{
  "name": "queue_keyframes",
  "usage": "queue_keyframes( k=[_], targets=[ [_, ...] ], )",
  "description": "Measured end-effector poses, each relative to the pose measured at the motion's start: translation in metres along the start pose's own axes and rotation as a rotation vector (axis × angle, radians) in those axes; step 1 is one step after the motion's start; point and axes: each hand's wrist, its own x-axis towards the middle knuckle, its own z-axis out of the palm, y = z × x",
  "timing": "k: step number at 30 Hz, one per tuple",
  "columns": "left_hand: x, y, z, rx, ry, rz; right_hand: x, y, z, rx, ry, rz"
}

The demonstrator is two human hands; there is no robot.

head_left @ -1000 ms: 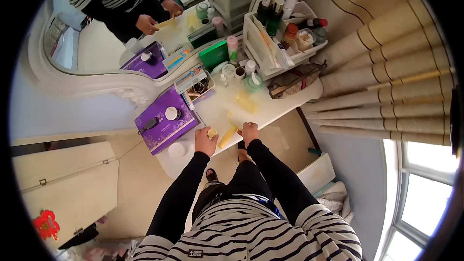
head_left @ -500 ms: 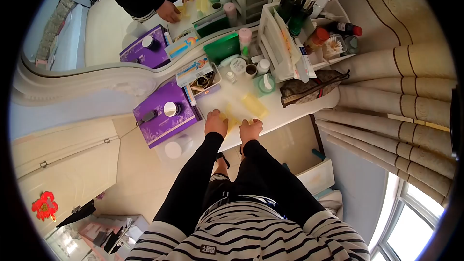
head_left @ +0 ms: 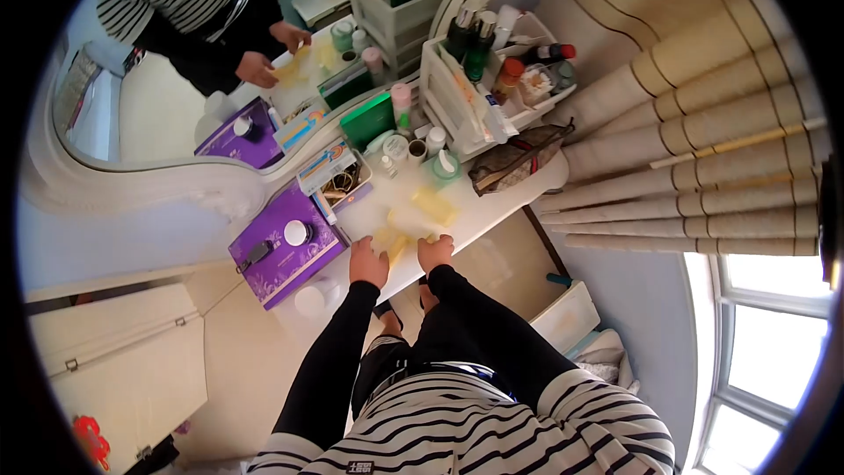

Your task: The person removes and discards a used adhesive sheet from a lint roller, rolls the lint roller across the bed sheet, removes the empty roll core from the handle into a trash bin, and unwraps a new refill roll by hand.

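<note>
The left hand (head_left: 369, 265) and right hand (head_left: 435, 252) — half curled — sit by a long yellow strip (head_left: 398, 250); can't tell if they're gripping.

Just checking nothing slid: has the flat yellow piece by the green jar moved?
No: the yellow piece lies on the near side of the green jar, as before.

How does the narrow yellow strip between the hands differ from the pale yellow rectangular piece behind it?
The narrow yellow strip is slimmer; the pale yellow rectangular piece is broader. The strip looks deeper yellow than the piece. The strip sits between left hand and right hand; the piece lies untouched beyond. Both are yellow.
</note>
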Motion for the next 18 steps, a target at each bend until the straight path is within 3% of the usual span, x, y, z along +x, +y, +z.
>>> queue_keyframes(
  k=[6, 9, 11, 15, 17, 18],
  targets=[
    [-0.068, -0.004, -0.027, 0.005, -0.048, 0.230, -0.005, 0.044, -0.003, 0.024, 0.072, -0.103],
    [-0.095, 0.015, -0.052, -0.087, -0.321, 0.108, -0.020, 0.071, -0.013, 0.094, 0.068, -0.033],
    [-0.105, 0.006, -0.044, -0.034, -0.379, 0.208, -0.035, 0.085, -0.030, 0.103, 0.052, 0.012],
    [-0.120, 0.007, -0.032, 0.073, -0.495, 0.354, -0.048, 0.114, -0.063, -0.013, 0.075, 0.033],
    [-0.125, 0.008, -0.027, 0.132, -0.538, 0.391, -0.036, 0.120, -0.082, -0.175, -0.028, 0.032],
    [-0.126, 0.009, -0.024, 0.178, -0.553, 0.390, -0.026, 0.121, -0.093, -0.497, -0.153, -0.129]
  ],
)
